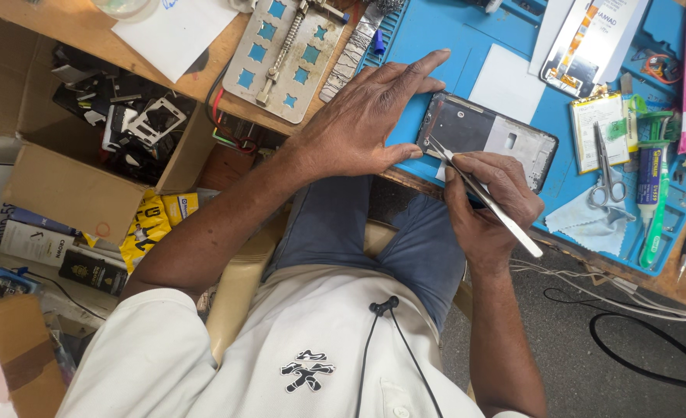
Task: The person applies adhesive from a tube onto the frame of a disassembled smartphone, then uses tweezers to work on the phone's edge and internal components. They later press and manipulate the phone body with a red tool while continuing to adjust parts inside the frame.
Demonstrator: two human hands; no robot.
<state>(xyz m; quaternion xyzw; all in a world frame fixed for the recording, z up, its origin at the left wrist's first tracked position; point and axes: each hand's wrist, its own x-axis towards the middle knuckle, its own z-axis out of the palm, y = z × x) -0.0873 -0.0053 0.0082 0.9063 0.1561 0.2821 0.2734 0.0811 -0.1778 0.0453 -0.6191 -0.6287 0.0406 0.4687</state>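
An opened phone frame (488, 131), dark inside with a grey plate, lies on the blue work mat (436, 39) near the table's front edge. My left hand (366, 116) presses flat on the mat and against the frame's left end, fingers spread. In my right hand (486, 201) I pinch metal tweezers (482, 195); their tips touch the frame's lower left corner, next to my left thumb.
Scissors (608, 172), a glue tube (651, 174) and a flat battery (597, 128) lie to the right on the mat. A perforated metal fixture (289, 54) sits at the left. A cardboard box of parts (118, 116) stands beside the table. Cables (629, 310) trail on the floor.
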